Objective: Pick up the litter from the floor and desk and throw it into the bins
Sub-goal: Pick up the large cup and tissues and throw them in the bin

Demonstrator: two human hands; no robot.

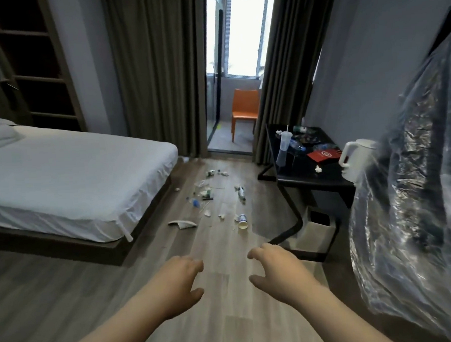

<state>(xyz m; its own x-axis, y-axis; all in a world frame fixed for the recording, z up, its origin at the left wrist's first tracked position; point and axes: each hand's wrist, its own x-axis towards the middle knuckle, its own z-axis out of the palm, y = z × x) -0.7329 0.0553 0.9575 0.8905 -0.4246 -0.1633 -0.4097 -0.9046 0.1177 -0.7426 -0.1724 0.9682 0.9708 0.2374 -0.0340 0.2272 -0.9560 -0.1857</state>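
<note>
Bed (70, 176): white sheet, dark frame, at 9 o'clock from the frame centre; a pillow at its far left edge
Shelf unit (36, 63): open wooden shelves at 10 o'clock, against the wall behind the bed
Left hand (178, 283): bare, palm down, fingers loosely curled and spread, gripping nothing; held over the floor at 6 o'clock
Torn white scrap (182, 223): lies flat on the floor near the bed corner, at 12 o'clock from the left hand
Floor litter (207, 190): small bottles, wrappers and white scraps strewn on the wooden floor between bed and desk, at the frame centre
Paper cup (242, 221): on its side, mouth toward the camera, at 12 o'clock from the right hand and well apart from it
Right hand (276, 272): bare, palm down, fingers curled and apart, empty; just beside the left hand, not touching it
Orange chair (244, 109): beyond the open curtains, at 12 o'clock
Desk (305, 174): black top at 3 o'clock, carrying a lidded cup with straw (283, 152), crumpled plastic bottles, a red packet (323, 156) and a white kettle (357, 161)
Bin (316, 231): square, pale-sided, open-topped, on the floor under the desk, at 1 o'clock from the right hand
Plastic cover (413, 187): clear crinkled sheet over a dark hanging item, at the right edge
</note>
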